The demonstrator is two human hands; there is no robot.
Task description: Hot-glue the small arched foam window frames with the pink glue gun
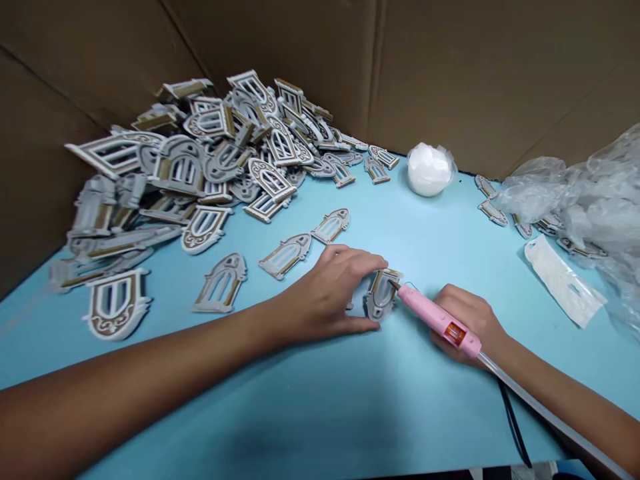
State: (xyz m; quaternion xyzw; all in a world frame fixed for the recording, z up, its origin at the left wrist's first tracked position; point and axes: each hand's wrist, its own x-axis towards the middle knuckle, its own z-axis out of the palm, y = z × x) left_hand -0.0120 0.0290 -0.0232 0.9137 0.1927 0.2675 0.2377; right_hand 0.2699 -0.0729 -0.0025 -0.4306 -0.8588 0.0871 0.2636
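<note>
My left hand [327, 293] grips a small grey and brown arched window piece [381, 295] against the blue tabletop [300, 427], its fingers partly hiding the piece. My right hand [467, 320] holds a pink hot glue gun [439, 321] under its barrel. The gun's metal nozzle [395, 285] points left and touches or nearly touches the upper right of the held piece. I cannot tell which. A clear glue stick [545, 417] runs from the gun's rear towards the lower right, above a black cord [513, 420].
A large heap of similar window pieces [200, 160] fills the far left corner against brown cardboard walls [475, 67]. Loose pieces [285, 257] lie near my left hand. A white lump in clear plastic [429, 170], a white packet [564, 280] and crumpled plastic sheeting [575, 193] lie to the right.
</note>
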